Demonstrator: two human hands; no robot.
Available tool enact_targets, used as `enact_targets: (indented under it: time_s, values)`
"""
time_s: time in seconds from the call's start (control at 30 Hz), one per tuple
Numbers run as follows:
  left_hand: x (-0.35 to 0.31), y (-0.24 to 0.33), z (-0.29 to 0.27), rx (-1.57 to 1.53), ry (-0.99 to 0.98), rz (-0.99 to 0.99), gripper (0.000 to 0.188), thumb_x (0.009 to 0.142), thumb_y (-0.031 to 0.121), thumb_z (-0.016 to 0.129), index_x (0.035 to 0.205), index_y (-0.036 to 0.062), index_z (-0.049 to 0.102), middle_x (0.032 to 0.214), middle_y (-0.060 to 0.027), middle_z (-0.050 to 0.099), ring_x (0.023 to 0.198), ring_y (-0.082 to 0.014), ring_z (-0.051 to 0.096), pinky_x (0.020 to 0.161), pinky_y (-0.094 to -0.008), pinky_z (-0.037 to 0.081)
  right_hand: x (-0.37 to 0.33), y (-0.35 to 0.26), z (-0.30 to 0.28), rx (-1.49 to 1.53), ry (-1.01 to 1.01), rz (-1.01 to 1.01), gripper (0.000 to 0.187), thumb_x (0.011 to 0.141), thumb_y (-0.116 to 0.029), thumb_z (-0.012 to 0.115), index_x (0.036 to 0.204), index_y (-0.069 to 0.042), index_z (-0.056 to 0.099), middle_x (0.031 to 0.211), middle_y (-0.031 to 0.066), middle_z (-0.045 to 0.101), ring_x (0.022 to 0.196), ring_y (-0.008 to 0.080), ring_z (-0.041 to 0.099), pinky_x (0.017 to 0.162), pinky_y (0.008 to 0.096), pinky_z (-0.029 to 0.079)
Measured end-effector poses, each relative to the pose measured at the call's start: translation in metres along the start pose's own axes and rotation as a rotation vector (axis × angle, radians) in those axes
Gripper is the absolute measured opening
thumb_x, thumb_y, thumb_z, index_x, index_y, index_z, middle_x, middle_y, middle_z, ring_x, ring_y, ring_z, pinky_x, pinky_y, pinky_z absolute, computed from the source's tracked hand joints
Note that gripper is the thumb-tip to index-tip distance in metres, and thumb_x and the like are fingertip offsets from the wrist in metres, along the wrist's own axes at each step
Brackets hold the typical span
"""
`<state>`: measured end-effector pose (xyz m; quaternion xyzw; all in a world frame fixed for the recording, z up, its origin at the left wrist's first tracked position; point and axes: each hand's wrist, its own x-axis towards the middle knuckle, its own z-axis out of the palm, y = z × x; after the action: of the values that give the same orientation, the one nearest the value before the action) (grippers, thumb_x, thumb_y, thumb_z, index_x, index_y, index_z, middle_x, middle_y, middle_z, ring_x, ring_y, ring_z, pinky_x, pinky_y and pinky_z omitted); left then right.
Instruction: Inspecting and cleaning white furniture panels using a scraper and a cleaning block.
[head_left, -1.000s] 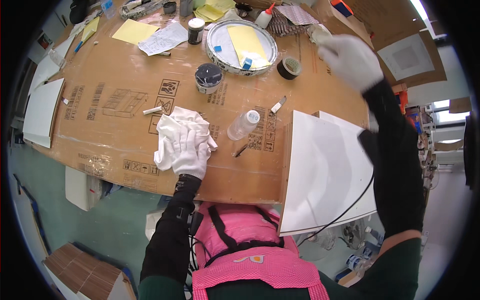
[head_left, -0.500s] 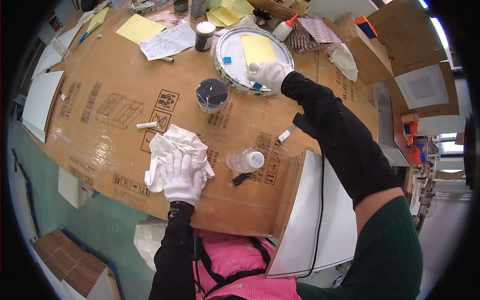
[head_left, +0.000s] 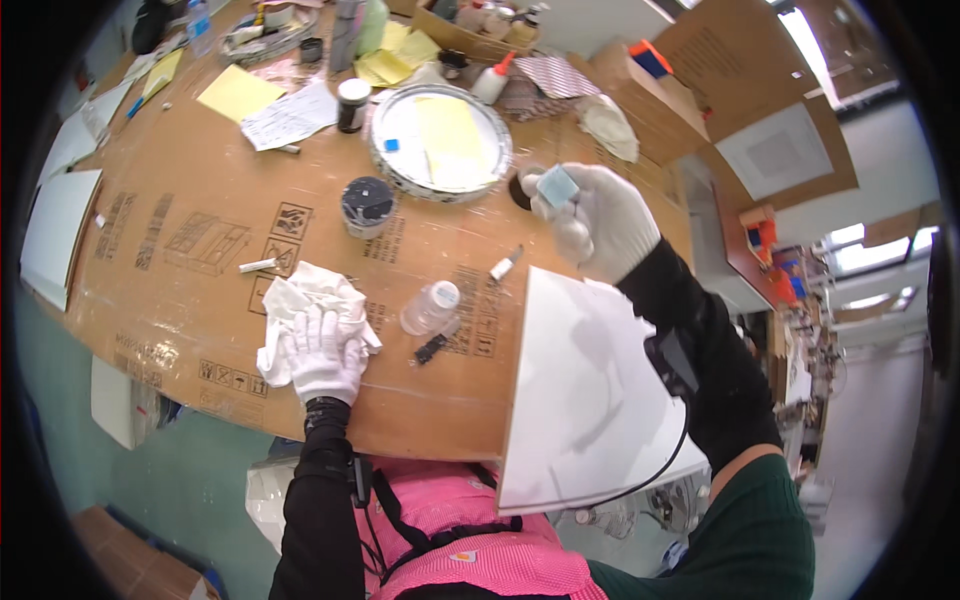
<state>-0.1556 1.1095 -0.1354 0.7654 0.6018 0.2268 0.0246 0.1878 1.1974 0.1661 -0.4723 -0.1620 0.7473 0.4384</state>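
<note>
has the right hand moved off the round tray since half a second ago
Yes. The right hand has pulled back from the round tray toward the person, now holding a small pale blue square over the white board.

place: craft/assembly workshop, busy shared room
bench: table covered in flattened brown cardboard as a work mat
far side: glue bottle, jars, yellow sheets, scribbled paper, all in loose clutter
middle: round metal tray with paint-like white smears, dark lidded pot
near: white rag, small clear bottle, white board at right edge
right: cardboard boxes stacked, shelves with parts beyond
worker: white gloves, pink vest
floor: green, scrap cardboard at left
</note>
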Motion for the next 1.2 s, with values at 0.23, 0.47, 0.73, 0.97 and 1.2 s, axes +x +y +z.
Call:
enact_targets:
  time_s: [0.23,0.47,0.73,0.97,1.2]
  values:
    - [-0.001,-0.009,0.016,0.087,0.081,0.062,0.06,0.092,0.043,0.061,0.142,0.0116,0.052,0.147,-0.0137,0.051,0.143,-0.0349,0.039,0.119,-0.057,0.022,-0.144,0.082,0.016,0.042,0.16,-0.079,0.04,0.104,-0.026,0.048,0.133,0.001,0.054,0.095,0.0139,0.068,0.055,0.0122,0.059,0.044,0.0193,0.048]
    - [0.008,-0.004,0.019,0.097,0.116,0.057,0.057,0.093,0.043,0.062,0.14,0.0128,0.054,0.146,-0.0091,0.055,0.141,-0.0307,0.044,0.121,-0.0555,0.021,-0.232,0.209,0.046,-0.996,0.42,-0.42,0.048,0.084,-0.008,0.072,0.128,-0.001,0.055,0.106,0.0102,0.067,0.071,0.0117,0.063,0.055,0.025,0.05]
    - [0.001,-0.01,0.023,0.101,0.129,0.071,0.057,0.093,0.047,0.061,0.141,0.0168,0.055,0.147,-0.007,0.054,0.139,-0.03,0.045,0.12,-0.0566,0.023,-0.237,0.283,0.043,-1.595,0.341,-0.754,0.05,0.065,-0.006,0.087,0.109,-0.005,0.062,0.101,0.013,0.071,0.085,0.0317,0.069,0.069,0.0383,0.055]
    - [0.001,-0.01,0.024,0.125,0.12,0.064,0.058,0.093,0.048,0.06,0.142,0.0176,0.054,0.149,-0.0067,0.052,0.14,-0.0292,0.044,0.12,-0.056,0.022,-0.226,0.296,0.044,-1.621,0.449,-0.79,0.039,0.064,-0.008,0.081,0.1,-0.004,0.067,0.097,0.0114,0.072,0.078,0.0276,0.071,0.064,0.0344,0.056]
    - [0.002,-0.01,0.023,0.103,0.112,0.053,0.059,0.092,0.046,0.064,0.143,0.0191,0.053,0.15,-0.0097,0.052,0.141,-0.0303,0.044,0.121,-0.0545,0.021,-0.231,0.29,0.05,-1.699,0.344,-0.68,0.044,0.059,-0.011,0.082,0.101,-0.007,0.067,0.095,0.009,0.071,0.076,0.0252,0.069,0.061,0.035,0.054]
